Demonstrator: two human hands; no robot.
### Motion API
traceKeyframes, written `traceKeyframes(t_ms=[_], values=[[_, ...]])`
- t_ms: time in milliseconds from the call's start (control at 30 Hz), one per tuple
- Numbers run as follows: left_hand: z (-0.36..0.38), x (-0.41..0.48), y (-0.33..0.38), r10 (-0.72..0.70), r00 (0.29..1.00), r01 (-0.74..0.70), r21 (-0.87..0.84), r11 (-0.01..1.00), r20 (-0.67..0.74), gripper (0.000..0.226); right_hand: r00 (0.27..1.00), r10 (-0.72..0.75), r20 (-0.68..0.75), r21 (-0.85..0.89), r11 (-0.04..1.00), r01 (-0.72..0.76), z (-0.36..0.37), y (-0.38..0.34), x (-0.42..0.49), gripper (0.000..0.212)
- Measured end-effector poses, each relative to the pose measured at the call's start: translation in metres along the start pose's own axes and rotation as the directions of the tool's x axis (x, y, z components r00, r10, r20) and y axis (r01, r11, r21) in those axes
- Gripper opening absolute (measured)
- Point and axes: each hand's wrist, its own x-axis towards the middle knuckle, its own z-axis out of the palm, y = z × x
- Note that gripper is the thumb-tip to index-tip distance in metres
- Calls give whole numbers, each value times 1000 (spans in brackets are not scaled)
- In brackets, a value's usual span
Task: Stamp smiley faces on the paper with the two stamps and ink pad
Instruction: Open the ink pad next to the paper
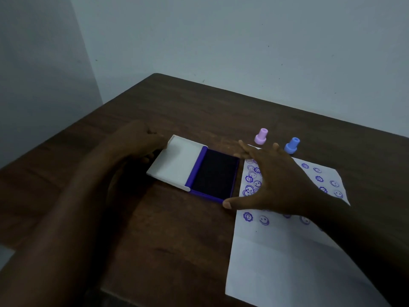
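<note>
While both hands sit at the ink pad, counts: two stamps, one ink pad, one paper, two hands.
stamps: pink stamp (261, 136) and blue stamp (292, 145), both upright on the wooden table (177, 107), just beyond the paper's far edge, neither touched.
ink pad (215, 175): open, dark purple pad in a purple tray, white lid (177, 161) flipped flat to the left.
paper (276, 258): right of the pad, purple smiley prints on its far half, near half blank.
left hand (137, 140): fingers curled at the lid's far-left corner; whether it grips, cannot tell.
right hand (272, 180): spread, holding nothing, over the pad's right edge and paper, thumb at the pad's near-right corner.
hidden: right hand and forearm cover some prints; several prints overlap, hard to count.
</note>
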Motion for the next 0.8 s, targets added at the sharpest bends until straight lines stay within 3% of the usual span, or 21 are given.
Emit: traceKeyframes(t_ms=[133,400,567,633,700,800], values=[[1,3,-2,-12,1000,12,7,1000,10,6,1000,-18,-7,-5,1000,18,2,3,5,144],[1,12,-4,-23,1000,23,42,999,4,14,990,-77,-122,10,997,79,9,8,3,130],[1,5,-3,55,998,-56,-109,992,-11,8,993,-70,-93,-5,998,70,8,15,6,130],[2,1,-1,113,992,-124,-196,973,-62,16,983,-54,-178,53,997,64,-3,20,11,128],[5,-2,2,143,986,-161,-258,953,-89,28,928,-37,-371,143,985,96,-21,29,25,107],[11,-4,7,173,981,-193,-293,936,-94,32,855,-15,-518,29,999,35,-45,46,50,77]])
